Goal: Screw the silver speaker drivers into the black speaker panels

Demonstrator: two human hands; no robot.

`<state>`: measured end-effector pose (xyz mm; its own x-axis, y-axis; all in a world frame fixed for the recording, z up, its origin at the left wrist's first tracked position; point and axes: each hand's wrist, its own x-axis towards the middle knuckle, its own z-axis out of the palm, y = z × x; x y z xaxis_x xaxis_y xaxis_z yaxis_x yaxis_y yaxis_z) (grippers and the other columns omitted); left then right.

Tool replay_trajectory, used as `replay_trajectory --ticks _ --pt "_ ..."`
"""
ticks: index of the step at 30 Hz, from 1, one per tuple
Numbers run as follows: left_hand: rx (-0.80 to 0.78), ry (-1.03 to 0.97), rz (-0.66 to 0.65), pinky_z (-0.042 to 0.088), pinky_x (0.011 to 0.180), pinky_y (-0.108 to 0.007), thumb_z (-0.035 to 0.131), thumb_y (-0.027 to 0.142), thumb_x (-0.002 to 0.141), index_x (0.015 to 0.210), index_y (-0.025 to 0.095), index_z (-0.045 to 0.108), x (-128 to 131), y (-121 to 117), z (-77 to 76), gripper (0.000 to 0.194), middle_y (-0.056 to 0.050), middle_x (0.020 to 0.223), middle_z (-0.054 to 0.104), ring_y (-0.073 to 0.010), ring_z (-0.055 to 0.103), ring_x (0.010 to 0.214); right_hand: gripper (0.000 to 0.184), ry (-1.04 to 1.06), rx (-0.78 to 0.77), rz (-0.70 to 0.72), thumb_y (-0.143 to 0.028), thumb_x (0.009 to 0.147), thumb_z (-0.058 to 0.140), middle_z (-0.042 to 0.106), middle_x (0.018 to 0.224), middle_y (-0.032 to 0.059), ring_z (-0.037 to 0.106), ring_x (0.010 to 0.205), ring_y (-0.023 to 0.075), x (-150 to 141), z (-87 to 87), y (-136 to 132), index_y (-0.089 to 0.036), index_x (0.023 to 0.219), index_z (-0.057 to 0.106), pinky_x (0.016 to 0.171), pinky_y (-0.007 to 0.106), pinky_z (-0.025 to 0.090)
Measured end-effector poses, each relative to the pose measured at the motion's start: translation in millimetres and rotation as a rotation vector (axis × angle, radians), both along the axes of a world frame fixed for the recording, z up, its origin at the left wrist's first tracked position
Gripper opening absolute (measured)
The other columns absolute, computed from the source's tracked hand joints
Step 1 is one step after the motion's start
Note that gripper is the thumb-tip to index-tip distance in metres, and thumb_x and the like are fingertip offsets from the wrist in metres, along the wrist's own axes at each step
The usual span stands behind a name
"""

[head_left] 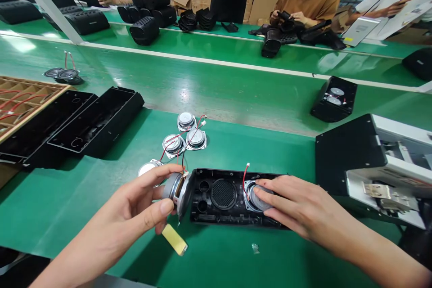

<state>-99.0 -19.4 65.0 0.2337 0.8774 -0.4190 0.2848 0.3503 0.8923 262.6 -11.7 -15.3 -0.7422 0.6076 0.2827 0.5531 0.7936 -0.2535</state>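
A black speaker housing (222, 195) lies open on the green mat in front of me, with a round mesh grille in its middle. My left hand (135, 211) pinches a round speaker driver (175, 187) at the housing's left end, tilted on its edge. My right hand (297, 204) rests with its fingers spread flat on a second driver (253, 195) seated in the right opening, which carries a red wire. Three loose drivers (186, 135) with red and black wires lie just behind the housing.
Empty black housings (94, 121) and a cardboard divider tray (20, 99) are at my left. A metal fixture on a black base (378, 162) stands at my right. A yellow strip (174, 239) lies by my left hand. Other people handle black speakers across the green conveyor.
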Motion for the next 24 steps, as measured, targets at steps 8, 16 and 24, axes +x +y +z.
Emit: replay_trajectory --ticks 8,16,24 --pt "-0.095 0.047 -0.050 0.046 0.070 -0.025 0.059 0.067 0.095 0.144 0.031 0.050 -8 -4 -4.4 0.062 0.001 0.080 0.063 -0.0144 0.058 0.070 0.031 -0.015 -0.007 0.010 -0.030 0.108 0.048 0.064 0.131 0.0004 0.063 0.108 0.0170 1 -0.2 1 -0.022 0.135 0.061 0.085 0.033 0.056" --pt "-0.100 0.019 -0.032 0.051 0.065 -0.026 0.065 0.066 0.091 0.147 0.029 0.047 1 -4 0.1 0.069 -0.004 0.091 0.068 -0.0164 0.060 0.073 0.033 -0.034 -0.033 -0.003 -0.032 0.110 0.041 0.063 0.134 0.0007 0.062 0.112 0.0170 2 1.5 2 -0.024 0.134 0.061 0.090 0.032 0.053" --pt "0.211 0.432 -0.196 0.058 0.079 -0.032 0.067 0.046 0.092 0.132 0.038 0.062 24 0 17.9 0.041 -0.001 0.113 0.074 -0.0215 0.070 0.090 0.016 0.026 0.044 -0.401 -0.027 0.105 0.054 0.066 0.091 0.0012 0.055 0.081 0.0181 -49 18.0 -15 -0.020 0.102 0.068 0.072 0.034 0.034"
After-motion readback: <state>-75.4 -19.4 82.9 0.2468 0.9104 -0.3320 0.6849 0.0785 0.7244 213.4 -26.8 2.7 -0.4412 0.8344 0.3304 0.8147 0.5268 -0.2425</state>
